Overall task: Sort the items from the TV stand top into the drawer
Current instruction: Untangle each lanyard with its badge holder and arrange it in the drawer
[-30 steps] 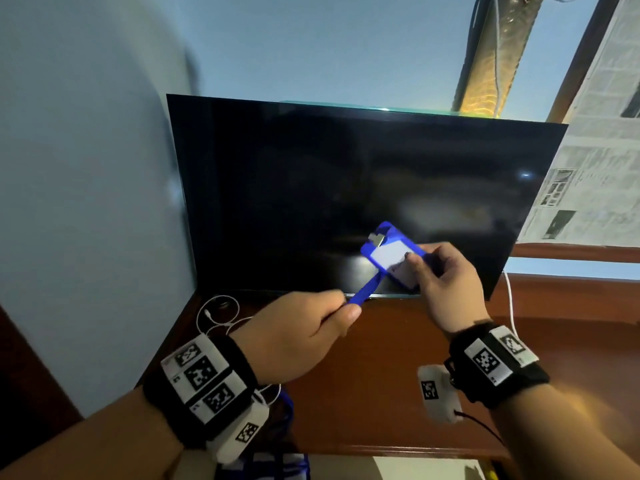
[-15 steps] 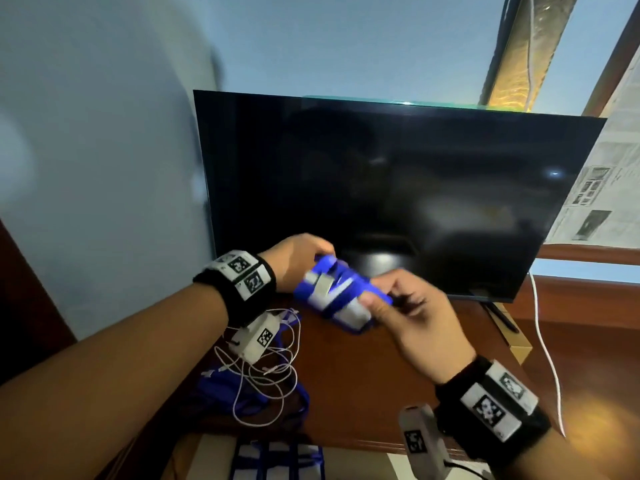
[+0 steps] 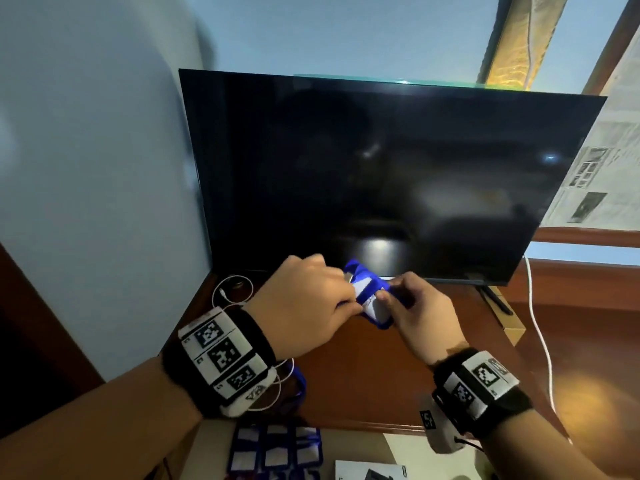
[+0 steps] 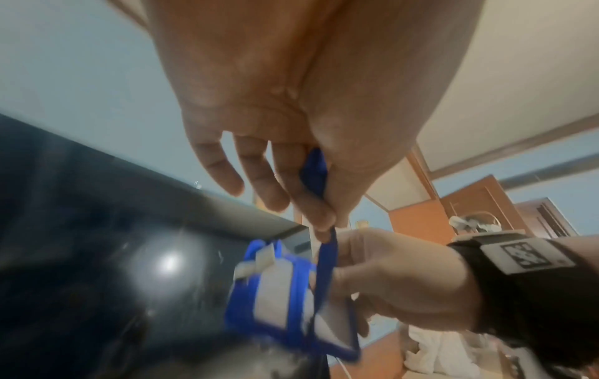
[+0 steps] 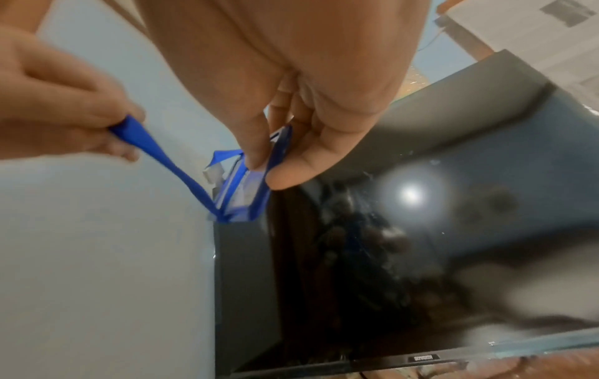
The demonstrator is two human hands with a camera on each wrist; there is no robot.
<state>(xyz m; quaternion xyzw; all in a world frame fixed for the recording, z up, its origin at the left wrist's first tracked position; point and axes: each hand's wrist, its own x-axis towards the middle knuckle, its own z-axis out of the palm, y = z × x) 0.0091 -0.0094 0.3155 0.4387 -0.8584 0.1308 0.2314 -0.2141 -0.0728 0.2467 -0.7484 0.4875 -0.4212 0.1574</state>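
Badge holder now sits lower, nearer the tabletop, than a second ago. Right hand pinches its edge; left hand pinches the blue strap.

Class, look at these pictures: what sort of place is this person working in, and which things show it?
Probably a home living room or bedroom: a black flat-screen television stands on a brown wooden TV stand against a pale blue wall.

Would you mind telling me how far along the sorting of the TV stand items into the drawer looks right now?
Partly done: several blue badge holders already lie below the stand's front edge, apparently in the drawer. In hand: the right hand pinches a blue badge holder while the left hand holds its lanyard strap. Left: a white cable and another lanyard remain on the stand top.
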